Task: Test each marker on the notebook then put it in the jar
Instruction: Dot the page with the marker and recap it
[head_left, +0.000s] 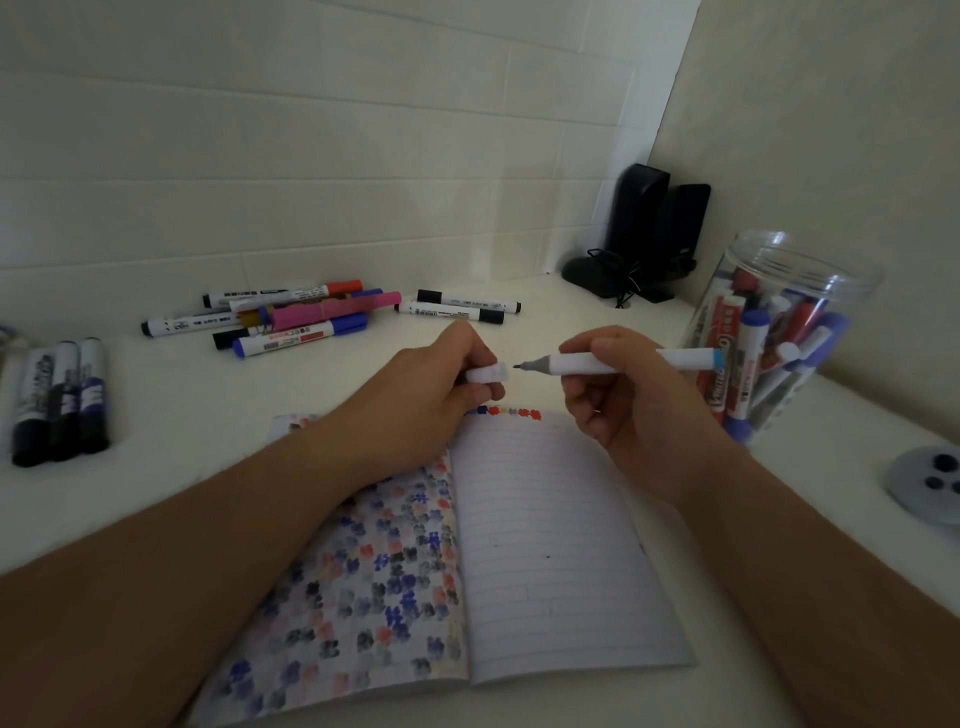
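The right hand (618, 400) is holding an uncapped white marker (618, 362) above the far edge of the open notebook (545, 545), its fingers curled round the middle of the barrel. The left hand (441, 379) is pinching the white cap (485, 374) between thumb and fingertips, just beside the marker's tip but apart from it.

The marker's long axis is lying nearly level, running left to right across the view; the grey tip is pointing left toward the cap, and the blue-banded tail is pointing right toward the clear jar (774, 338), which is standing upright near the right wall and already holding many markers.

The marker is judged to be light, rigid and smooth-sided plastic, so a mid-barrel hold is giving steady control for writing; a hold closer to the tip would probably suit the test stroke better. The cap is small and could slip from a loose pinch. The exposed tip is soft and could stain whatever it is touching.

The notebook's right page is lined and nearly blank below a row of coloured marks at its top edge; its left page is carrying many marks. More capped markers (291, 317) are lying beyond the notebook, well apart from the jar.
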